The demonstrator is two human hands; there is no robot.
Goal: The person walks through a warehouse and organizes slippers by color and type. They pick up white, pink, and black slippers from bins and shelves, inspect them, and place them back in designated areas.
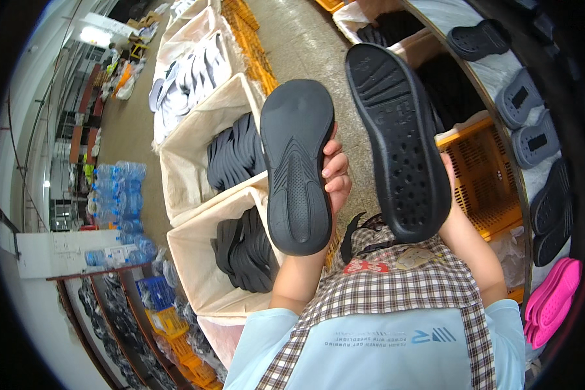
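Observation:
Two black shoe soles are held up side by side before me. The left shoe sole (297,162) shows a smooth forefoot and a grooved, dotted middle. My left hand (337,174) grips it, the fingers curled round its right edge and the rest hidden behind it. The right shoe sole (400,143) is turned to its other face, with ribs at the toe and many small hollows. Behind its right edge, only a sliver of my right hand (448,170) shows; it holds the sole from the back, most fingers hidden.
Cloth-lined bins on the left hold dark soles (244,250), more dark soles (237,153) and white soles (192,78). An orange crate (478,175) stands at the right. Beyond it, a bench carries grey soles (536,140) and pink soles (552,302). Blue water bottles (120,188) stack far left.

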